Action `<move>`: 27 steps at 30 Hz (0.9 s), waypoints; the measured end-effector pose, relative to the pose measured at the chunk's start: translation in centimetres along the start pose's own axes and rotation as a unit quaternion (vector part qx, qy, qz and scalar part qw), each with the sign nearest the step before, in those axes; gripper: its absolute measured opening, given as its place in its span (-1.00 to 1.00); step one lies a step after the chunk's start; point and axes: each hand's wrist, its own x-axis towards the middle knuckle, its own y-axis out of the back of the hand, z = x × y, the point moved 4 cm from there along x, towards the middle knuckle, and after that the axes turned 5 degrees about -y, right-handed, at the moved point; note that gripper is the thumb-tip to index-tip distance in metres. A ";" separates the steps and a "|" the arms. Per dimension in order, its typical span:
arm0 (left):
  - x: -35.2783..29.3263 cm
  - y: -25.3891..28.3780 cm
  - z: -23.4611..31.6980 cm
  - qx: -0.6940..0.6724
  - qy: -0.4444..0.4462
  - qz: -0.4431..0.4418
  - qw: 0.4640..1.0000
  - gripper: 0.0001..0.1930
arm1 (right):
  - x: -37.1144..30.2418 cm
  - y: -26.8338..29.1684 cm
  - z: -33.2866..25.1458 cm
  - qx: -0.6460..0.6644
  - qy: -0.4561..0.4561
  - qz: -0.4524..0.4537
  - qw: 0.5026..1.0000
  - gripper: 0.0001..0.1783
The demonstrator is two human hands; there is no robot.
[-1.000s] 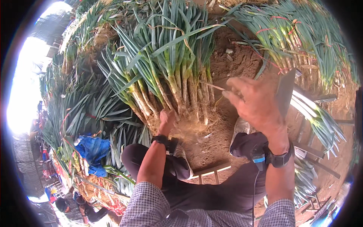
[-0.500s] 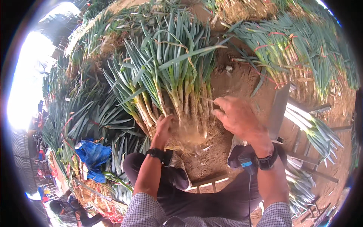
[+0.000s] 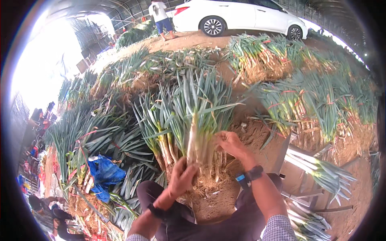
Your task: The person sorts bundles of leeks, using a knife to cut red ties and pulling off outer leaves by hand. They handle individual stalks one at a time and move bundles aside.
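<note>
A thick bunch of green onions with long green leaves, pale stems and brown roots stands upright on the soil before me. My left hand is closed around the lower end of a pale green onion stem at the front of the bunch. My right hand is at the bunch's right side, its fingers pinched together against the stems. What lies between those fingertips is too small to make out. Dusty roots spread at the bottom of the bunch, between my knees.
A crumpled blue plastic bag lies on green onions to the left. Cleaned white-stemmed green onions rest on a metal frame at the right. Tied bundles stand beyond. A white car and a person are far off.
The view has tilted up, bringing the car and a person in. My left hand has shifted to a front stem; my right hand has come in against the bunch, fingers drawn together.
</note>
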 end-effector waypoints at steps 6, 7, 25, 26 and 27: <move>-5.6 -2.9 -5.1 0.045 0.045 -0.098 0.993 -0.72 | 1.4 -0.4 1.9 0.304 -0.071 -0.024 0.950 -0.55; -5.4 -2.8 -5.8 0.064 0.034 -0.087 0.994 -0.72 | 1.2 -0.6 1.8 0.363 -0.084 -0.013 0.928 -0.61; 3.0 -4.1 -10.3 0.007 0.055 0.027 0.998 -0.71 | 2.3 0.5 -0.6 -0.237 0.129 0.234 0.934 -0.70; 3.3 -3.7 -10.4 0.007 0.057 0.032 0.998 -0.71 | 1.8 -0.4 -1.2 -0.236 0.130 0.229 0.935 -0.70; 3.7 -3.4 -10.6 -0.035 0.065 0.039 0.997 -0.71 | 1.4 -1.8 -1.9 -0.279 0.142 0.168 0.935 -0.75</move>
